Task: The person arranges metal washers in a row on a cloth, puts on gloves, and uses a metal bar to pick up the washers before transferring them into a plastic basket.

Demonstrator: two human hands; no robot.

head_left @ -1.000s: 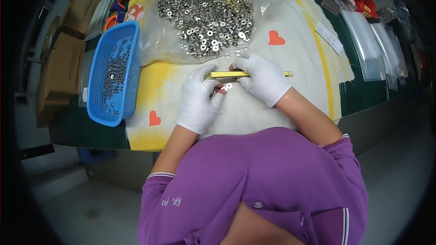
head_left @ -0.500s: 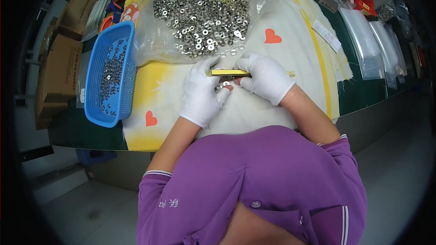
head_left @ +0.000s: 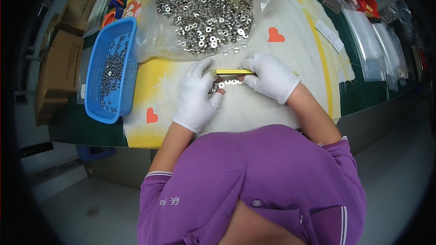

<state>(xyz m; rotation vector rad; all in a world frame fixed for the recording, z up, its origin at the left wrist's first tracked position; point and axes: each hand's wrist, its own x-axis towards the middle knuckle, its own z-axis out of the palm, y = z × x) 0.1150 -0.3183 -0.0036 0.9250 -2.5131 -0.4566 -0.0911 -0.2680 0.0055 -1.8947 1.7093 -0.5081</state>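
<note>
My right hand (head_left: 272, 75), in a white glove with bare fingertips, is closed on a narrow yellow strip (head_left: 234, 71) that lies crosswise. Its fingertips also reach the right end of a short row of shiny metal washers (head_left: 228, 82) just below the strip. My left hand (head_left: 196, 95), gloved the same way, curls around several washers at the row's left end, its thumb and fingertips on either side of them. The left end of the strip comes close to its fingers. Under both hands lies a white and yellow cloth (head_left: 254, 113) printed with red hearts.
A clear plastic bag (head_left: 152, 41) heaped with metal washers lies beyond my hands, a few loose ones at its edge. At left stands a blue basket (head_left: 90, 95) holding small metal parts, beside cardboard boxes (head_left: 63, 63). Clear plastic sleeves (head_left: 363, 41) lie at right.
My left hand has shifted left and my right hand slightly right, so they are farther apart. More of the washer row shows between them. The view has shifted slightly.
</note>
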